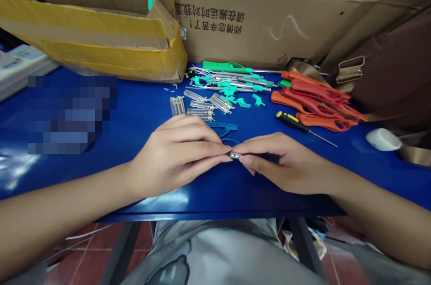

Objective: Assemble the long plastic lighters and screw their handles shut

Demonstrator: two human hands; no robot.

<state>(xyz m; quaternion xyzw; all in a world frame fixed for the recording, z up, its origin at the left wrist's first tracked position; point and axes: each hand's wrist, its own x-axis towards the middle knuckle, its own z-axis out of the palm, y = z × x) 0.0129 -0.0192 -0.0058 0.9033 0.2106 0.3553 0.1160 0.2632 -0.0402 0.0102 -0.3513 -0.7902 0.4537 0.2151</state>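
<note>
My left hand (178, 152) and my right hand (286, 164) meet over the blue table (134, 114), fingertips pinched together on a small silver metal piece (235, 155). Both hands are closed on it and rest near the table's front edge. A blue plastic part (224, 129) lies just behind my fingers. Beyond it lie several clear plastic pieces (202, 105), a pile of green plastic parts with metal rods (232, 83), and orange handles (313, 101).
A black-and-yellow screwdriver (296, 123) lies right of centre. A white oval object (383, 139) sits at the far right. A yellow-taped cardboard box (90, 38) and large cartons (269, 11) stand along the back. A blurred patch covers the left of the table.
</note>
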